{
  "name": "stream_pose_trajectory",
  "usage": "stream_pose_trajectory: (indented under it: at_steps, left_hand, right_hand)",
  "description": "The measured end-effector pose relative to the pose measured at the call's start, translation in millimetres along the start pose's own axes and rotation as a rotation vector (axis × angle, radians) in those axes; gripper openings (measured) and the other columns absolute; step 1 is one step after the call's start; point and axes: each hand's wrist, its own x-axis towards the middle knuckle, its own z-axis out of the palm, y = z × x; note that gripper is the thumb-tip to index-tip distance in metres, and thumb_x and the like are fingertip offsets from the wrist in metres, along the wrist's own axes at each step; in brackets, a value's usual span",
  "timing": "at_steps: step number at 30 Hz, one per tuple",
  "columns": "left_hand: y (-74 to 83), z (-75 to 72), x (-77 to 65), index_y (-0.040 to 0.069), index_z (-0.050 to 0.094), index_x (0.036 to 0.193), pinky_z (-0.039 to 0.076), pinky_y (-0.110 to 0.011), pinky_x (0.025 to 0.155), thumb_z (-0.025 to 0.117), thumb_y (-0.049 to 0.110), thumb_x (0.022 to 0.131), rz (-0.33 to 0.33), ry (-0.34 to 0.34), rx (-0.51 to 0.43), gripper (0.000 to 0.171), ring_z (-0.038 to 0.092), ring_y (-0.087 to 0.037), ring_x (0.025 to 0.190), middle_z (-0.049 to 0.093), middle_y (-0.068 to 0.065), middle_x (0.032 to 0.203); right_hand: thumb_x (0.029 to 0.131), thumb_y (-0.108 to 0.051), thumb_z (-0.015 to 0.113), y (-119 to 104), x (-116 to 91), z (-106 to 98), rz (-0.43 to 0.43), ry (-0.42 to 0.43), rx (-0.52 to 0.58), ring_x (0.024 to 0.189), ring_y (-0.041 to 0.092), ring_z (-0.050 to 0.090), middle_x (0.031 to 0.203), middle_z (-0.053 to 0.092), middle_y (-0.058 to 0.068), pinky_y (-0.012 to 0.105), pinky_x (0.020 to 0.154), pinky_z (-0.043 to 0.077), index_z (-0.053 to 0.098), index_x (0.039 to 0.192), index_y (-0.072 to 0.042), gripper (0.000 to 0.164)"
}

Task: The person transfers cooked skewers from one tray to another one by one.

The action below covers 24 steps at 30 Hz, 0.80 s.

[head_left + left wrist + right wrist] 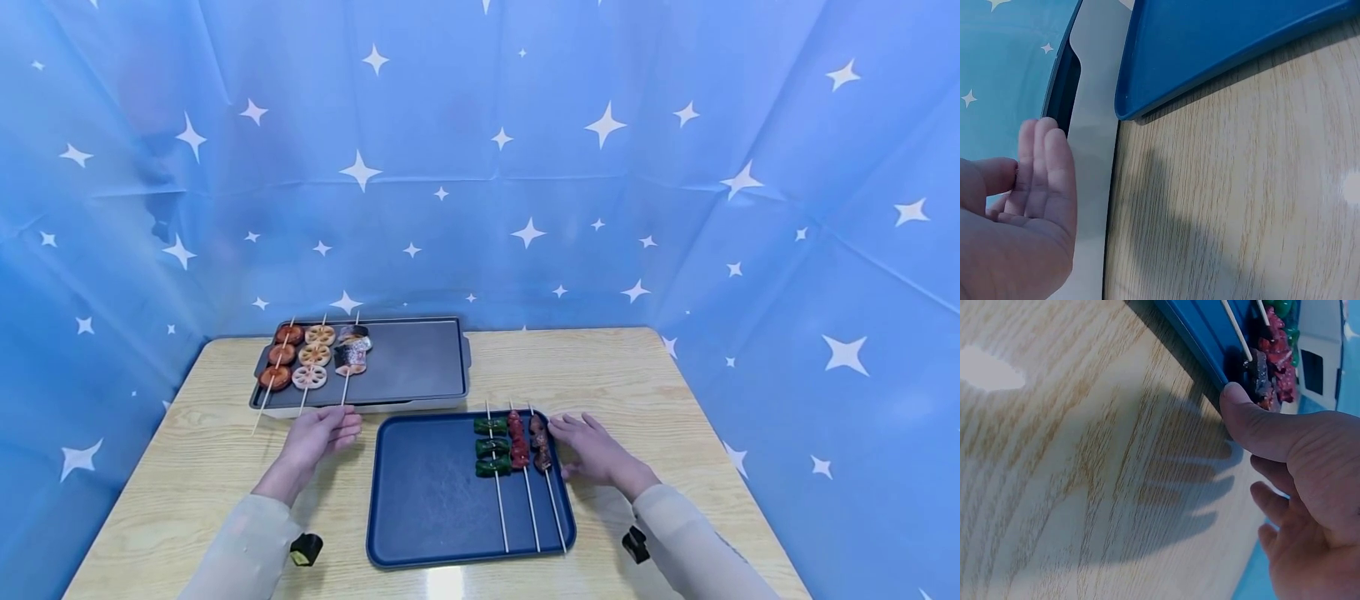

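My left hand (318, 435) is at the grill's front edge, thumb and fingertips pinching the lower stick of the fish skewer (350, 358). In the left wrist view several fingers (1059, 169) are straight, the thumb tip against them; the pinched stick end is hidden. Beside it on the grill plate (412, 367) lie a lotus root skewer (315, 355) and a skewer of round brown slices (282, 354). My right hand (596, 450) spreads at the right rim of the blue tray (427, 500), thumb against the rim, close to a brown meat skewer (540, 442).
On the tray's right side a red meat skewer (518, 440) and a green pepper skewer (492, 447) lie next to the brown one. The wooden table (720, 508) carries grill and tray. A blue star-patterned curtain (480, 167) stands behind and at both sides.
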Motion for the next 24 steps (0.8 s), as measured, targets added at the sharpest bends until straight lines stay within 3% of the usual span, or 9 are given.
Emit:
stream_pose_trajectory:
  at_steps: [12,24]
  left_hand:
    - [5.0,-0.4,-4.2,-0.008,0.044,0.14,0.059,-0.024,0.087,0.039,0.021,0.106,0.015,0.005,-0.078,0.045,0.07,-0.005,0.091,0.073,0.01,0.093]
    - [10.0,4.2,-7.5,-0.006,0.044,0.141,0.056,-0.028,0.094,0.041,0.02,0.106,0.022,0.019,-0.139,0.044,0.07,-0.003,0.094,0.073,0.01,0.098]
  right_hand:
    - [0.075,-0.019,0.081,-0.9,1.1,0.3,0.004,-0.001,-0.009,0.137,0.045,0.04,0.144,0.049,0.024,0.064,0.117,0.022,0.05,0.138,0.004,0.074]
    - [0.075,-0.017,0.081,0.1,1.5,2.2,0.014,-0.012,0.001,0.137,0.045,0.04,0.145,0.048,0.024,0.063,0.118,0.022,0.049,0.139,0.004,0.075]
